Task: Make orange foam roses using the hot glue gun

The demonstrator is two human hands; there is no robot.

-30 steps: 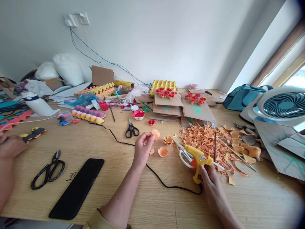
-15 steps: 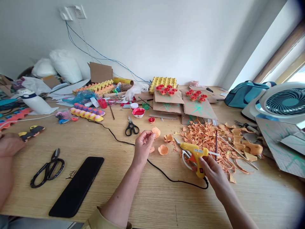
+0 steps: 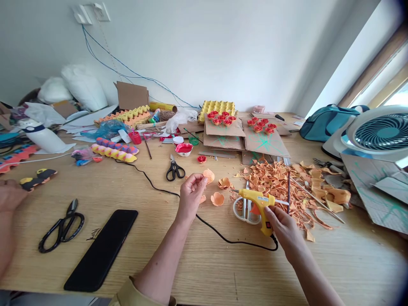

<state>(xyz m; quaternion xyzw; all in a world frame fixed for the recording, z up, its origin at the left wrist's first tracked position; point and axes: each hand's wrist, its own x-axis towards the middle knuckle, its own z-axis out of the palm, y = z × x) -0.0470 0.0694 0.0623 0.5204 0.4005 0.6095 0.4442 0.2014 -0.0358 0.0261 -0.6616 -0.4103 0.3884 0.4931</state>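
Observation:
My left hand (image 3: 190, 196) is raised over the wooden table (image 3: 204, 272) and pinches a small orange paper flower (image 3: 208, 174) between thumb and fingers. My right hand (image 3: 280, 227) grips the handle of a yellow glue gun (image 3: 257, 201), whose nozzle points left, toward the flower. The gun's black cord (image 3: 223, 239) runs across the table under my left arm. Two more orange flowers (image 3: 217, 198) lie between my hands. White-handled scissors (image 3: 244, 210) lie under the glue gun.
Orange paper scraps (image 3: 280, 182) and thin sticks lie at the right. Black scissors (image 3: 174, 169) and another pair (image 3: 62, 227) lie near a black phone (image 3: 102, 248). Red flowers sit on cardboard (image 3: 264, 142). A fan (image 3: 378, 134) stands far right. Another person's hand (image 3: 11, 195) rests at left.
My right hand has lifted the glue gun and swung its nozzle leftward, uncovering the white-handled scissors. My left hand stays put with the flower.

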